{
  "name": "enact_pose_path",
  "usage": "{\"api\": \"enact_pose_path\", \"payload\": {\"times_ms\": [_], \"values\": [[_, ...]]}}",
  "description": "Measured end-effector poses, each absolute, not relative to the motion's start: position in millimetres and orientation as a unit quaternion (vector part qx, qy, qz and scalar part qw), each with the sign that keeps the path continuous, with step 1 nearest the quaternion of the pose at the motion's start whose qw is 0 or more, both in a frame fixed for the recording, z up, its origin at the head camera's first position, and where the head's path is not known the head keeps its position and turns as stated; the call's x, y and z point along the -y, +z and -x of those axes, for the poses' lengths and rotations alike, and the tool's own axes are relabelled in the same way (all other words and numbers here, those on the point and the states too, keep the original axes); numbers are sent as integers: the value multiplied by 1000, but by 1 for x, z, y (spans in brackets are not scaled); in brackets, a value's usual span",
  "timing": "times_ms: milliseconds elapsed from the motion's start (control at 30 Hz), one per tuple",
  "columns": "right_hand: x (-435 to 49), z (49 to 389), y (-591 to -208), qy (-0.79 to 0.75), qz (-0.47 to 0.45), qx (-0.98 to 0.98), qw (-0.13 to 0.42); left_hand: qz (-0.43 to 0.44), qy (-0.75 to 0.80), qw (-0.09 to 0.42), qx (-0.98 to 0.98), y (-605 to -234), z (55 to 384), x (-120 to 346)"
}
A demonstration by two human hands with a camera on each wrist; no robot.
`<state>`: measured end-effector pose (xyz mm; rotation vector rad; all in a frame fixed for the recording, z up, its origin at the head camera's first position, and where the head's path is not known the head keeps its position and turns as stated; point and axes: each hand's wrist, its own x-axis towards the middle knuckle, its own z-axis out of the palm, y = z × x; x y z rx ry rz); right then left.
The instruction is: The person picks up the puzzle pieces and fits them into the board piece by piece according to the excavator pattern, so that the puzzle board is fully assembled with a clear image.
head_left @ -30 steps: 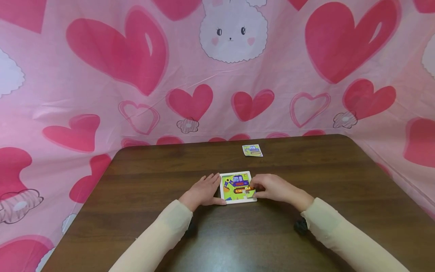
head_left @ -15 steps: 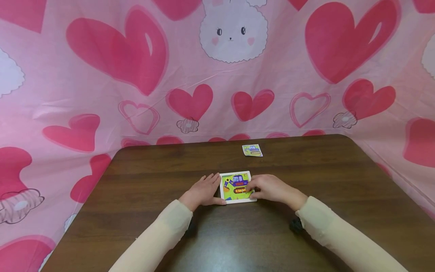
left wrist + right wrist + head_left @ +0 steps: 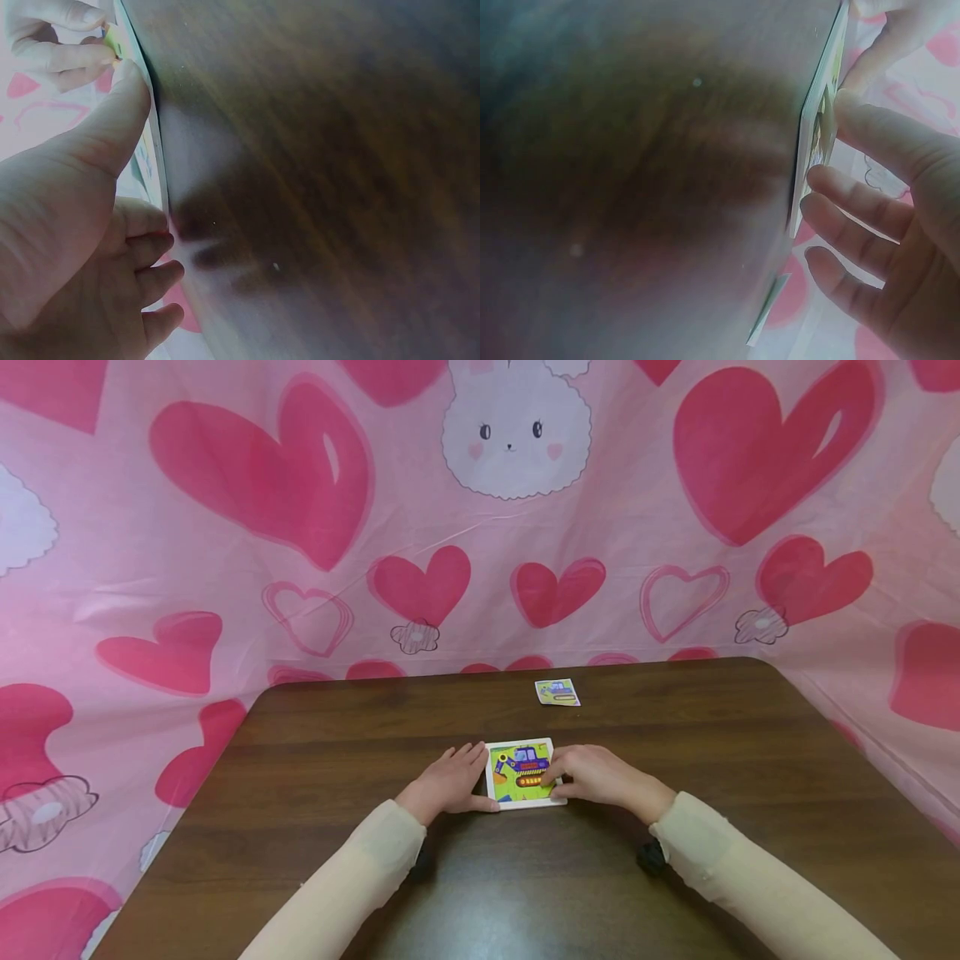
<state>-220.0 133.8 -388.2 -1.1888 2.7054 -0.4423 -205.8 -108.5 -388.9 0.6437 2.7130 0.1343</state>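
A jigsaw puzzle (image 3: 513, 762) of a purple digger on green lies in a white tray (image 3: 525, 806) on the table. My left hand (image 3: 446, 783) rests at the tray's left side, fingers extended along the edge and thumb at the near left corner. Over the tray's right part, my right hand (image 3: 603, 775) pinches a puzzle piece (image 3: 112, 43) between thumb and finger. That piece shows green in the left wrist view. From the right wrist it appears tilted above the tray, and the fingers partly hide it.
Behind the tray, a small picture card (image 3: 557, 692) with the same digger lies on the brown wooden table (image 3: 360, 727). A pink cloth (image 3: 480, 527) with hearts hangs around the table's far side and both sides.
My right hand has moved a little left over the tray with the piece. The pale gap seen at the puzzle's lower right is now covered. My left hand has stayed put.
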Motion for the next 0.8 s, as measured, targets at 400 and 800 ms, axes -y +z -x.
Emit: {"api": "enact_pose_path", "payload": {"times_ms": [400,800], "values": [[-136,222,-390,-151,397,-901,84,-228,41,173,-957,-391,207,108],[-134,221,-389,-152,389,-904,94,-227,67,189,-953,-395,212,113]]}}
